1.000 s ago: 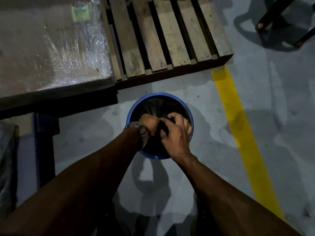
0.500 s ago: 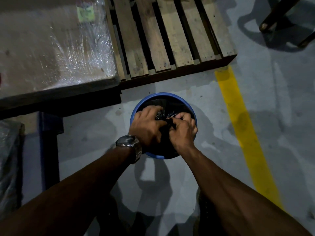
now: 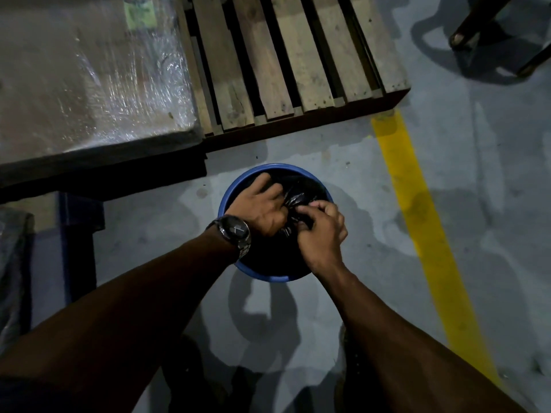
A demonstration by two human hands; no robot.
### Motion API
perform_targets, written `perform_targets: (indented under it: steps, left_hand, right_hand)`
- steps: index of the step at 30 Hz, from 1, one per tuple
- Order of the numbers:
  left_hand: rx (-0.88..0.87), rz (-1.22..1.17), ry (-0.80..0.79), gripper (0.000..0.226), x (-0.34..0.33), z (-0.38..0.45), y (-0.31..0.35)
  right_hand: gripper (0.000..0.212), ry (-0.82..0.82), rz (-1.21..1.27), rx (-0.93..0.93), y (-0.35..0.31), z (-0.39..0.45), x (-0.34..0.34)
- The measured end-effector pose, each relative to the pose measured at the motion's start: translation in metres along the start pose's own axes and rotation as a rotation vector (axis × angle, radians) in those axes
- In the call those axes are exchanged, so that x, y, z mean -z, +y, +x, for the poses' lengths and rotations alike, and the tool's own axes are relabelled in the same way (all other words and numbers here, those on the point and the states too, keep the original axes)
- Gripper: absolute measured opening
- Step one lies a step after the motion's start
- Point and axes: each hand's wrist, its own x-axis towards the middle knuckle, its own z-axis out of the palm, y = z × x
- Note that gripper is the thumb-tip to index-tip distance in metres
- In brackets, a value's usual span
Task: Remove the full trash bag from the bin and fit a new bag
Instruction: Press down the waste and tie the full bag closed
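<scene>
Left hand (image 3: 262, 210) and right hand (image 3: 320, 231) both pinching gathered neck of glossy black plastic trash bag (image 3: 293, 201) inside round blue plastic bin (image 3: 229, 189) on floor.

Glossy black plastic trash bag (image 3: 293, 199), smooth blue plastic bin (image 3: 262, 275), shiny metal wristwatch (image 3: 235, 231), rough wooden pallet (image 3: 286, 61), matt concrete floor (image 3: 477, 174).

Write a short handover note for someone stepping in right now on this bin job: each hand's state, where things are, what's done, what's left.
Left hand: grips the gathered neck of the black trash bag.
Right hand: pinches the same bunched neck from the other side.
Bag sits inside the blue bin on the floor.
Done: bag mouth gathered at the centre.
Left: finish closing it, lift it out, fit a new bag; none is in view.
</scene>
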Motion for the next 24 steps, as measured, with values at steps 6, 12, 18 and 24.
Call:
perform_targets:
  steps: [6,12,18,24]
  left_hand:
    - [0.111,0.016,-0.111,0.033,-0.004,-0.007,-0.001]
    - [0.215,-0.101,-0.306,0.045,0.008,-0.004,0.002]
    - [0.221,-0.038,-0.131,0.033,-0.001,-0.014,0.003]
    - [0.327,-0.238,-0.324,0.032,0.016,0.004,0.005]
  right_hand:
    - [0.048,0.214,0.033,-0.144,0.046,-0.022,-0.001]
    - [0.051,0.016,0.202,-0.59,0.069,-0.046,-0.03]
    - [0.035,-0.096,0.432,-0.767,0.091,-0.026,-0.059]
    - [0.059,0.044,0.582,-0.706,0.065,0.027,-0.015]
